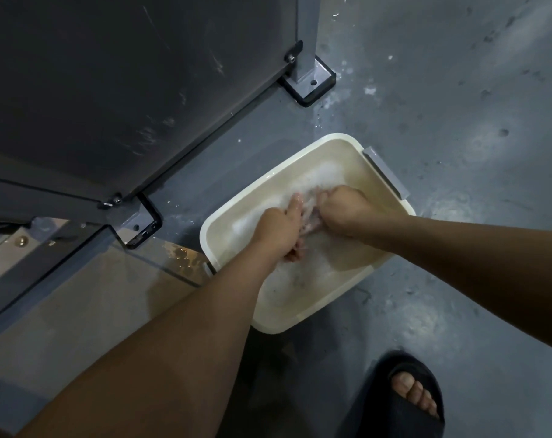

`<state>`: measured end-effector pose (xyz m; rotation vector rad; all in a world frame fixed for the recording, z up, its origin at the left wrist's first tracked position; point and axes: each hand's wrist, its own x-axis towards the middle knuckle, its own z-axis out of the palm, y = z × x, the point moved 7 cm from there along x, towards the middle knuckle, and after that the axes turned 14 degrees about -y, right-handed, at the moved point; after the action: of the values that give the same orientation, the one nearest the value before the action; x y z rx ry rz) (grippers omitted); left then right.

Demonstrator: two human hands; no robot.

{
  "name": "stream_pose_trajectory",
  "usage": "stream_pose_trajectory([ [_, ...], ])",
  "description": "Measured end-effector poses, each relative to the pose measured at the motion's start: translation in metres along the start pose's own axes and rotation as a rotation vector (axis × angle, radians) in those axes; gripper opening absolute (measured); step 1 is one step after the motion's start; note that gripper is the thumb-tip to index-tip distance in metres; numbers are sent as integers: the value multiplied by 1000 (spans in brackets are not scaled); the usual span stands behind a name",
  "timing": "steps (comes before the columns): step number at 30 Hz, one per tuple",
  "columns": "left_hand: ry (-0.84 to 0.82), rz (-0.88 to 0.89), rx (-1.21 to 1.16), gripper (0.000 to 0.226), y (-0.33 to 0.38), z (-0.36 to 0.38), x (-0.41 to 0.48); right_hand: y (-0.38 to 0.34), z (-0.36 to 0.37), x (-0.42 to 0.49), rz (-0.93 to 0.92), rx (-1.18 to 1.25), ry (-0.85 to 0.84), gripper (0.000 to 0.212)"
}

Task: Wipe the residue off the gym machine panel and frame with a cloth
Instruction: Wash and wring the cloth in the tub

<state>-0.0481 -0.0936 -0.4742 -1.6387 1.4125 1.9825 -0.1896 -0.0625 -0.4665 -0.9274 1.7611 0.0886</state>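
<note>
Head view, near to far: sandalled foot (404,403) on the wet floor (458,153), both forearms reaching down into the cream basin (331,136) of soapy water. Left hand (278,230) grips one end of the cloth (306,222), right hand (344,210) is fisted round the other; the cloth sits bunched between them at the waterline, blurred, so exact finger placement is unclear. Looks like a rinse/wring step. To do it well: twist the hands in opposite directions, lift clear of the suds, and squeeze until damp rather than dripping, keeping runoff inside the basin since the floor has splashes already. Beyond the basin, the dark panel (110,90) shows pale streaks (148,134), and the grey frame post (308,36) rises from its foot plate (309,86). I'd wipe the panel top-down, then the frame.
</note>
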Motion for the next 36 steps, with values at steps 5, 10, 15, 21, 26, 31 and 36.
stream_pose_trajectory([
  [5,-55,4,19,40,-3,-3,0,2,-2,5,-121,132,-17,52],
  [10,71,-38,-61,48,-28,-10,-2,12,-8,0,-108,5,70,24],
  [15,132,-106,-258,45,-30,-1,-14,8,4,0,-75,-152,35,19],
  [21,34,-141,-521,49,-22,13,-16,-23,17,-34,-357,28,-190,30],
  [26,-9,-116,-483,26,-11,14,-19,-39,22,-53,-445,445,-244,38],
  [31,-90,-48,-535,32,-8,28,-20,-39,14,-49,-458,209,18,45],
  [36,-63,-72,-510,46,-14,34,-16,-38,2,-31,-355,-70,62,42],
])
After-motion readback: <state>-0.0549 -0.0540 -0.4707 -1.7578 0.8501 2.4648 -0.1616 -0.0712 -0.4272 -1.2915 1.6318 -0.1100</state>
